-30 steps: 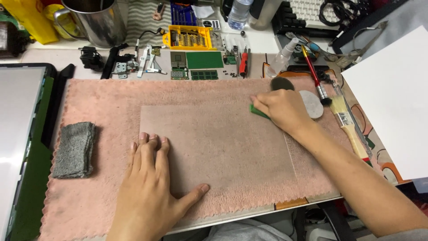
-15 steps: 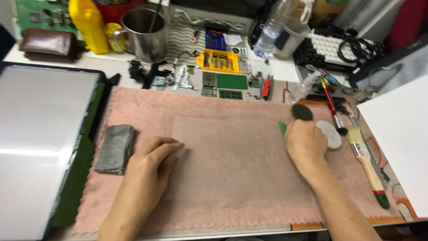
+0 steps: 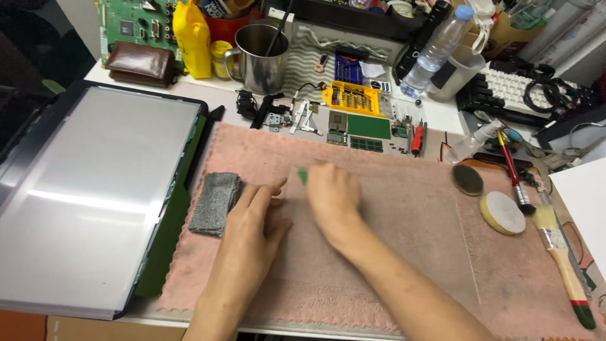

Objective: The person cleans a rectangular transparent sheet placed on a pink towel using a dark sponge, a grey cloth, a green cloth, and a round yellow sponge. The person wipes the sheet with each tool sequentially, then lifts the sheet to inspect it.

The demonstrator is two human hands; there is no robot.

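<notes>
From above we look down on our two bare hands working over a pink towel (image 3: 391, 252) spread across a cluttered repair bench. A thin, nearly clear sheet (image 3: 404, 215) lies flat on the towel, its edges just visible as faint lines. Our right hand (image 3: 331, 196) is curled closed around a small green tool (image 3: 302, 175), probably a plastic card or scraper, though motion blur makes its shape hard to tell; it sits at the sheet's upper left area with the green edge poking out to the left of the fingers. Our left hand (image 3: 252, 230) rests open and flat, palm down, just beside the right hand, fingers spread toward a folded grey cloth (image 3: 216, 202) that lies near the towel's left edge. To the left sits a large screen panel (image 3: 95, 189), face up. On the right lie a dark round pad (image 3: 467, 179), a pale round pad (image 3: 502, 213) and a paintbrush (image 3: 562, 252). To do this well, we judge that the flat hand should keep the sheet pinned firmly while the green tool is drawn in even, overlapping strokes at a low angle, with light pressure so nothing creases or scratches.
</notes>
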